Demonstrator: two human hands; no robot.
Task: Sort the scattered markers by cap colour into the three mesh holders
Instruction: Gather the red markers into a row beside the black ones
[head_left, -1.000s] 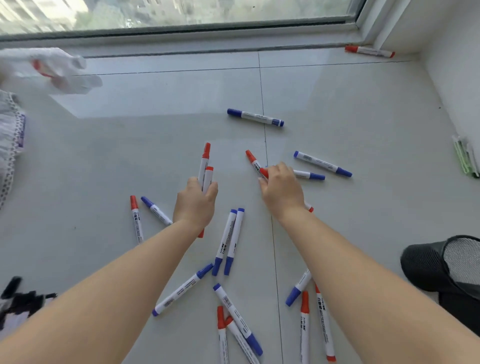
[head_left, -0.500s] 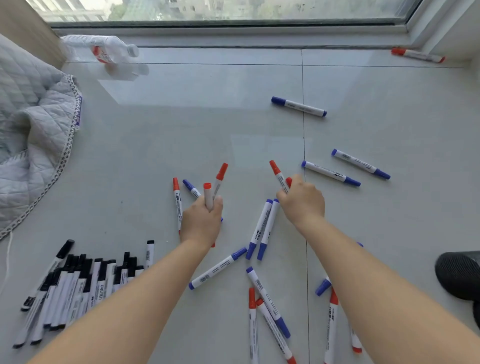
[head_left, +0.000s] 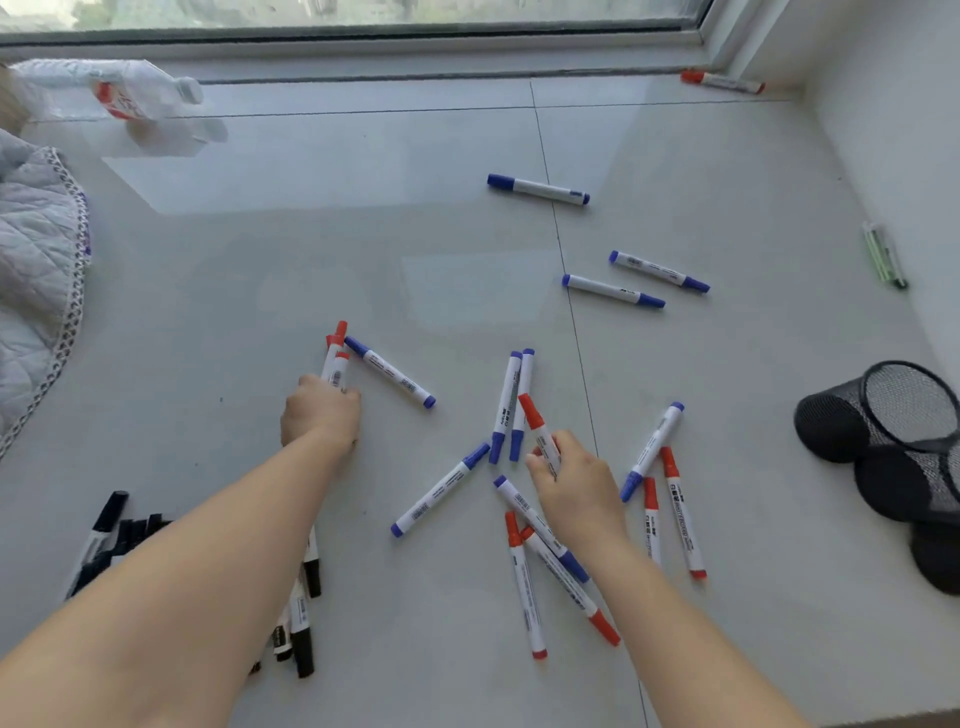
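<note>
My left hand (head_left: 321, 413) grips a bundle of red-capped markers (head_left: 335, 358), caps pointing away from me, low over the floor. My right hand (head_left: 571, 483) holds red-capped markers (head_left: 537, 428), one cap sticking up to the left. Several blue-capped markers (head_left: 506, 405) and red-capped markers (head_left: 680, 512) lie scattered on the grey tiles around both hands. A blue one (head_left: 389, 371) lies just right of my left hand. Black-capped markers (head_left: 301, 618) lie in a group at lower left, partly hidden under my left arm. Black mesh holders (head_left: 883, 415) lie on their sides at the right.
A folded quilted blanket (head_left: 36, 270) lies at the far left and a plastic bottle (head_left: 111, 93) by the window sill. A red-capped marker (head_left: 722, 82) rests in the far right corner. Green pens (head_left: 883, 254) lie along the right wall.
My left hand moved left and down to the floor with its red markers, beside the blue marker. My right hand drew back toward me with its red markers. The camera swung right.
</note>
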